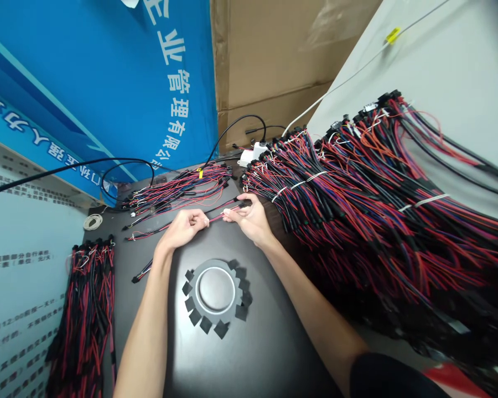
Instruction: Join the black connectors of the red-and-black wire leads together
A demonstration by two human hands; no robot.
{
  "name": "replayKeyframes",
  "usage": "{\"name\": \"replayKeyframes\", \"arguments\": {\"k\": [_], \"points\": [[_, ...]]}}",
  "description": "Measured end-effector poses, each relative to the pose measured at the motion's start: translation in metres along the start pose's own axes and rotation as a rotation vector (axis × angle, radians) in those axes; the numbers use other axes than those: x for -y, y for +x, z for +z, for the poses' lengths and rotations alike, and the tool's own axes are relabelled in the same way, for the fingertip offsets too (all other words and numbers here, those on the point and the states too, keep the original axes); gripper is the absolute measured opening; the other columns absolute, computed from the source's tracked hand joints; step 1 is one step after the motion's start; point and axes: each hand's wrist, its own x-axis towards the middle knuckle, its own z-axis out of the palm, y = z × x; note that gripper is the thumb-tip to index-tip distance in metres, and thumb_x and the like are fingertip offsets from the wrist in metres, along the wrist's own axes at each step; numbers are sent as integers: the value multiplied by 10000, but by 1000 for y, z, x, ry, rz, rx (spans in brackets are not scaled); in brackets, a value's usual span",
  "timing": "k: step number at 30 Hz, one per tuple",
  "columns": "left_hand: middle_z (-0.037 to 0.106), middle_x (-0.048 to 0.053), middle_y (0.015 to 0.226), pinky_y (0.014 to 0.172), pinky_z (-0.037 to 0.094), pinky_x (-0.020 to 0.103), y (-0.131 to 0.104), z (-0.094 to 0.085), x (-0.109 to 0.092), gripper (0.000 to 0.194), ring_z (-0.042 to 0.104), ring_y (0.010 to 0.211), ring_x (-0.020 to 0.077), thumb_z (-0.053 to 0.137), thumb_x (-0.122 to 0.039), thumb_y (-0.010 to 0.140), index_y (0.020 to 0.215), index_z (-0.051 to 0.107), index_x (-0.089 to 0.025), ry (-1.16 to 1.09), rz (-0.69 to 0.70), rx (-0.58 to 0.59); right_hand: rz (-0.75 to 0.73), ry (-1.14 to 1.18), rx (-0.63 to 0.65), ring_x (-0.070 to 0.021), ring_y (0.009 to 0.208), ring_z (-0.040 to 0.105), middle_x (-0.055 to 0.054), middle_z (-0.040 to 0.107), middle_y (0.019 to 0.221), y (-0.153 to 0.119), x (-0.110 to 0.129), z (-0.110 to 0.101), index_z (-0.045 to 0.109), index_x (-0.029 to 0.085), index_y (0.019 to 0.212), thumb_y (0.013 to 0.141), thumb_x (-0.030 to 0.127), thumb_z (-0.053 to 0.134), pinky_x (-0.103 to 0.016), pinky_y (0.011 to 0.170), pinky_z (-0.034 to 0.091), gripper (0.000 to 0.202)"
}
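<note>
My left hand (190, 225) pinches a thin red and black wire harness (216, 218) above the dark table. Closed on the same harness near its right end is my right hand (251, 220), thumb and fingers together, with a small dark connector partly showing at the fingertips. Other harnesses (149, 232) lie just left of and behind my hands. Below the hands sits a round grey disc (216, 288) with several black square tape pieces stuck out around its rim.
Large tied bundles of harnesses (357, 182) fill the right side. A loose pile (182, 185) lies at the back, and another bundle (89, 298) hangs over the left edge. A white plug (252, 155), a white cord coil (93, 222), cardboard (274, 61) and a blue banner (108, 83) stand around.
</note>
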Motion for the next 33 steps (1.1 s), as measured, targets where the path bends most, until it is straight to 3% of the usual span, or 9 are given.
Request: {"name": "replayKeyframes", "arguments": {"k": [6, 10, 13, 16, 21, 28, 33], "points": [[602, 14, 631, 531, 384, 224, 3, 3, -4, 164, 485, 530, 101, 569, -289, 715, 695, 633, -139, -18, -30, -10, -17, 15, 12, -184, 686, 733, 31, 688, 679, 2, 0, 0, 387, 198, 1151, 539, 498, 869, -335, 717, 637, 834], [587, 10, 605, 526, 385, 227, 8, 7, -5, 136, 495, 518, 106, 545, -255, 679, 674, 626, -145, -4, -44, -43, -3, -25, -16, -173, 687, 725, 16, 703, 727, 1, 2, -1, 363, 199, 1205, 641, 544, 785, -272, 569, 615, 784], [588, 15, 590, 526, 389, 232, 10, 9, -4, 134, 505, 516, 114, 537, -250, 666, 659, 621, -146, 0, -64, -79, -2, -160, -66, -137, 492, 653, 33, 697, 672, -3, 4, -2, 315, 194, 1305, 754, 559, 658, -190, 381, 491, 745], [608, 24, 599, 533, 397, 234, 12, 9, -3, 129, 513, 524, 120, 529, -237, 651, 644, 620, -147, 23, -72, -107, -18, -219, -115, -107, 334, 531, 79, 639, 540, -5, 4, -2, 310, 184, 1338, 821, 490, 536, -147, 306, 348, 642], [649, 37, 636, 558, 416, 242, 13, 9, -3, 140, 535, 546, 132, 493, -212, 646, 636, 622, -157, 103, -58, -121, -88, -98, -211, -70, 297, 432, 102, 572, 470, -3, 4, -4, 424, 192, 1145, 793, 415, 484, -136, 333, 277, 421], [681, 44, 658, 652, 457, 277, 16, 9, 1, 148, 611, 636, 175, 476, -202, 633, 626, 620, -170, 120, -40, -165, -108, -2, -302, -72, 332, 395, 104, 536, 491, 4, 8, -12, 423, 218, 1029, 782, 433, 495, -160, 361, 244, 335], [688, 51, 673, 659, 456, 274, 15, 8, 0, 158, 619, 661, 179, 480, -218, 628, 633, 629, -162, 111, -59, -123, -226, -191, -267, -81, 478, 489, 47, 573, 619, 2, 5, -12, 528, 187, 979, 804, 372, 520, -197, 493, 382, 254]]}}
